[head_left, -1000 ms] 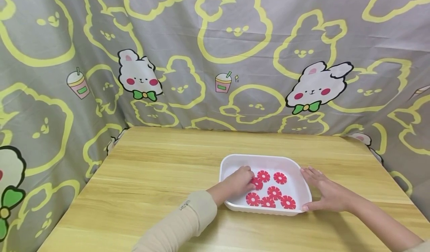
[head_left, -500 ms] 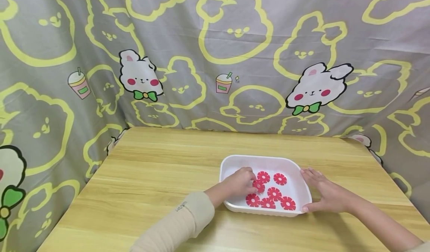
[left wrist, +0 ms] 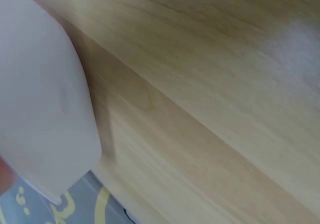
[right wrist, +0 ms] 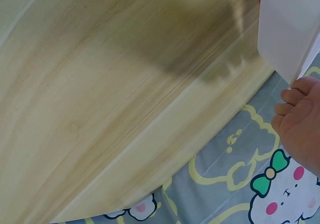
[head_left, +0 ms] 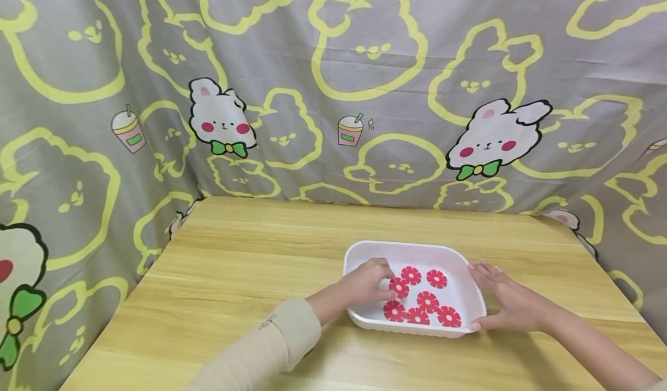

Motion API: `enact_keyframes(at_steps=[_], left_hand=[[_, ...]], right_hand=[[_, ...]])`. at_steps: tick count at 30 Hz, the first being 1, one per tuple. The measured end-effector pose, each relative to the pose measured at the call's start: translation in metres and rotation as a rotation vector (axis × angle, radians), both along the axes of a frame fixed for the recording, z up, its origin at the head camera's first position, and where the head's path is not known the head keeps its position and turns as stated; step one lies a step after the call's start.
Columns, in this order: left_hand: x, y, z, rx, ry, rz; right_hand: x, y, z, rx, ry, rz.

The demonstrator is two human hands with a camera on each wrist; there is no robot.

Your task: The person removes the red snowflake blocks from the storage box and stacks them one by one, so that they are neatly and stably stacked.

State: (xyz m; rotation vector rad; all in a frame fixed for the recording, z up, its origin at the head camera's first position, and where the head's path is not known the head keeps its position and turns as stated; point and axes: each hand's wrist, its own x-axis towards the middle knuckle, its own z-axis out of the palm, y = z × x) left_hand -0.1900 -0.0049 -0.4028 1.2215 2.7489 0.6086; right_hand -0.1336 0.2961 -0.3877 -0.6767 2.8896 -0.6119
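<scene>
Discs [head_left: 422, 298]: likely light, stiff; pinch rims
Left hand [head_left: 367, 282]: fingers apart
Right hand [head_left: 510, 304]: spread against tray [head_left: 469, 293], nearer table's [head_left: 260, 252] right edge

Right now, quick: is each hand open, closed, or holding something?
Left hand: open beside a red disc, nothing visibly held.
Right hand: open, touching the right end of the white box.

head view | left arm [head_left: 250, 344]: points to 2 o'clock | left grip [head_left: 365, 285]: fingers bent toward 3 o'clock, thumb apart | right arm [head_left: 594, 342]: points to 10 o'clock | right grip [head_left: 508, 304]: fingers extended toward 10 o'clock, thumb toward 9
</scene>
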Motion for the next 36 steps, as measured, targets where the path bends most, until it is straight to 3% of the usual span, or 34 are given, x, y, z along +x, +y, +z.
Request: enact_keyframes(at_steps=[5,13,23,29,36], left_hand=[[0.002,-0.008,0.004,0.0,0.0,-0.009],[0.002,-0.022,0.014,-0.076,0.02,-0.038],[-0.005,-0.046,0.023,-0.015,-0.001,-0.059],[-0.006,-0.057,0.027,0.006,-0.036,-0.022],[-0.006,-0.071,0.029,0.038,-0.017,-0.021]], right_hand=[[0.0,0.0,0.0,0.001,-0.003,0.003],[0.001,0.0,-0.001,0.001,-0.007,0.005],[0.0,0.001,0.0,0.012,-0.001,0.009],[-0.001,0.0,0.001,0.008,0.001,0.012],[-0.001,0.0,0.001,0.014,-0.003,0.013]])
